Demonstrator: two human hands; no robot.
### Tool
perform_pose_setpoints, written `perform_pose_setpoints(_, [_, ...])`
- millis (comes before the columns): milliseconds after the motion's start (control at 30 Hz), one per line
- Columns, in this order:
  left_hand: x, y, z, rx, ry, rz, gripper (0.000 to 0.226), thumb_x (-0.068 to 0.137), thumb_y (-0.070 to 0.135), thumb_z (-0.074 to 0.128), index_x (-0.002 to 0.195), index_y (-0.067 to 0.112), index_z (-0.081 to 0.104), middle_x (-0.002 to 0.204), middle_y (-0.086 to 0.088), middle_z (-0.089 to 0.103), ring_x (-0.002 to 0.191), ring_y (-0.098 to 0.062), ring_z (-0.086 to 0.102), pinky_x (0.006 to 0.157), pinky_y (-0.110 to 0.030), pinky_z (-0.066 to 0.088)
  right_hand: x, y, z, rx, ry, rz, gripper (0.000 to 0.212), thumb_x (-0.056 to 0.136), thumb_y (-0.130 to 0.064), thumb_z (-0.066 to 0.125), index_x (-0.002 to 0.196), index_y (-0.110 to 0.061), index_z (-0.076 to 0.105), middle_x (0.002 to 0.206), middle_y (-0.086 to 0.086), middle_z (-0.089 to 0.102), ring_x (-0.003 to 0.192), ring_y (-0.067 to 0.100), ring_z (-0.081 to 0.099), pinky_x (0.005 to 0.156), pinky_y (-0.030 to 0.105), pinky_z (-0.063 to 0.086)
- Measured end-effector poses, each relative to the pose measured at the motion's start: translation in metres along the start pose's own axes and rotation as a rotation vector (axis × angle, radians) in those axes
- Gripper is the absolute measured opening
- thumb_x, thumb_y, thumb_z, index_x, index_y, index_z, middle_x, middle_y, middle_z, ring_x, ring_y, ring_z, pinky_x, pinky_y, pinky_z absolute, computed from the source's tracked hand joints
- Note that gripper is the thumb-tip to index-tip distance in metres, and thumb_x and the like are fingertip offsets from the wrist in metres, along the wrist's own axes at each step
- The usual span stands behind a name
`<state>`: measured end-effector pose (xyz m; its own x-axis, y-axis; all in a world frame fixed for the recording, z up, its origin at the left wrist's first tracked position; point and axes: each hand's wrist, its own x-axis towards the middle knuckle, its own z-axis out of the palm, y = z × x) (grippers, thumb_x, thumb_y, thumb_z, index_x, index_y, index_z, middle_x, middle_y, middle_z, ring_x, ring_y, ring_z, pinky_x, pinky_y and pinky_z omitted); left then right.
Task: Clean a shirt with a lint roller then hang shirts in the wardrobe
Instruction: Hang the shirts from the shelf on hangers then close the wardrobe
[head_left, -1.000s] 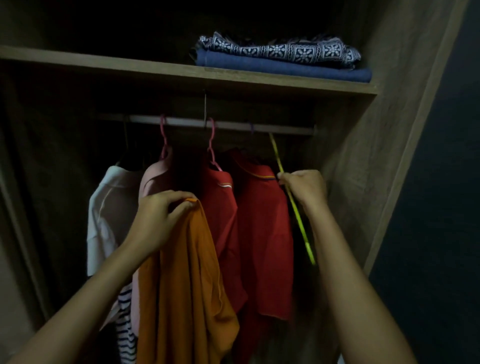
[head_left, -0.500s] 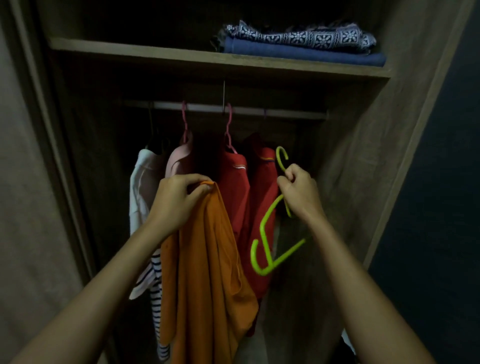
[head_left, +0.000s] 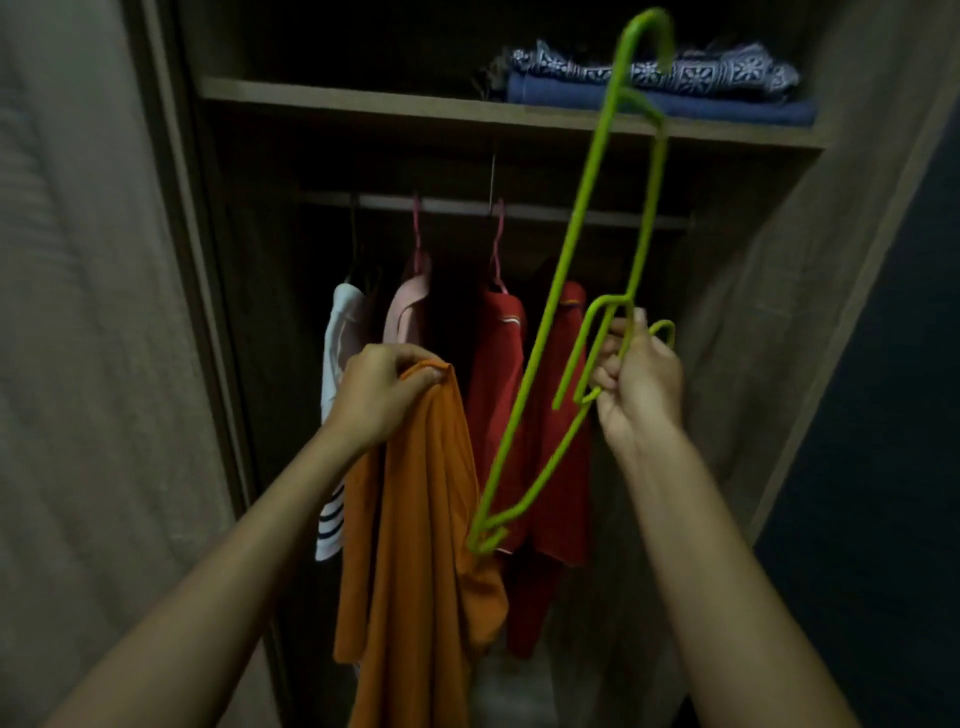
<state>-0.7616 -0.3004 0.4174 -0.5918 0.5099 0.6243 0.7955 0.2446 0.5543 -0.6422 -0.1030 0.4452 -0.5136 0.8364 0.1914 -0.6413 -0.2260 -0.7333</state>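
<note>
An orange shirt (head_left: 421, 519) hangs from my left hand (head_left: 379, 389), which grips its top edge in front of the open wardrobe. My right hand (head_left: 639, 379) holds a lime green hanger (head_left: 587, 270) near its hook, with the frame tilted up and left across the view. One end of the hanger sits low beside the orange shirt, the other reaches up past the shelf. Behind, two red shirts (head_left: 498, 374), a pink one (head_left: 408, 306) and a white one (head_left: 340, 332) hang on the rail (head_left: 561, 210).
A wooden shelf (head_left: 363, 101) above the rail carries folded blue and patterned cloth (head_left: 654, 85). Wardrobe side walls close in at left (head_left: 197, 312) and right (head_left: 779, 338). A striped garment (head_left: 330, 519) hangs low behind my left forearm.
My right hand has taken the green hanger off the rail and pulled it out toward me, swinging its frame upward. The view has backed away from the wardrobe; my left hand still holds the orange shirt.
</note>
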Motion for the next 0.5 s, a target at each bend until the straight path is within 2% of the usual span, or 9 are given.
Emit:
perform_pose_setpoints(67, [-0.001, 0.002, -0.004, 0.025, -0.042, 0.003, 0.018, 0.09, 0.015, 0.06, 0.104, 0.017, 0.071, 0.1, 0.004, 0.07, 0.088, 0.0, 0.06, 0.084, -0.025, 0.048, -0.009, -0.004, 0.009, 0.141, 0.077, -0.046, 0.031, 0.104, -0.024, 0.038, 0.077, -0.011, 0.049, 0.05, -0.002, 0.044, 0.034, 0.0, 0.037, 0.031, 0.014, 0.022])
perform_pose_setpoints(133, [-0.004, 0.004, -0.008, 0.039, -0.074, 0.015, 0.02, 0.091, 0.013, 0.058, 0.106, 0.018, 0.071, 0.101, 0.009, 0.068, 0.091, 0.002, 0.059, 0.084, -0.021, 0.046, -0.018, -0.007, 0.015, 0.166, 0.143, -0.14, 0.03, 0.104, -0.026, 0.038, 0.079, -0.013, 0.048, 0.054, -0.003, 0.043, 0.039, 0.001, 0.042, 0.035, 0.015, 0.026])
perform_pose_setpoints(267, [-0.011, 0.008, -0.015, 0.046, -0.1, 0.035, 0.022, 0.092, 0.013, 0.056, 0.108, 0.02, 0.07, 0.103, 0.012, 0.067, 0.098, 0.001, 0.059, 0.085, -0.015, 0.045, -0.033, -0.001, 0.022, 0.073, 0.208, -0.354, 0.029, 0.104, -0.027, 0.037, 0.078, -0.017, 0.047, 0.046, -0.013, 0.048, 0.042, 0.002, 0.044, 0.042, 0.018, 0.033])
perform_pose_setpoints(367, [-0.015, 0.01, -0.022, 0.045, -0.11, 0.029, 0.023, 0.093, 0.014, 0.054, 0.109, 0.023, 0.069, 0.101, 0.016, 0.064, 0.098, 0.003, 0.058, 0.079, -0.01, 0.043, -0.041, 0.011, 0.021, -0.024, 0.237, -0.473, 0.031, 0.104, -0.027, 0.037, 0.076, -0.018, 0.047, 0.055, -0.002, 0.046, 0.044, 0.006, 0.044, 0.045, 0.021, 0.037])
perform_pose_setpoints(500, [-0.021, 0.015, -0.03, 0.007, -0.113, 0.026, 0.023, 0.094, 0.015, 0.053, 0.109, 0.024, 0.069, 0.102, 0.018, 0.064, 0.1, 0.003, 0.058, 0.083, -0.014, 0.047, -0.05, 0.027, 0.019, -0.093, 0.227, -0.585, 0.029, 0.104, -0.024, 0.035, 0.078, -0.02, 0.048, 0.061, 0.004, 0.047, 0.048, 0.007, 0.047, 0.047, 0.017, 0.041])
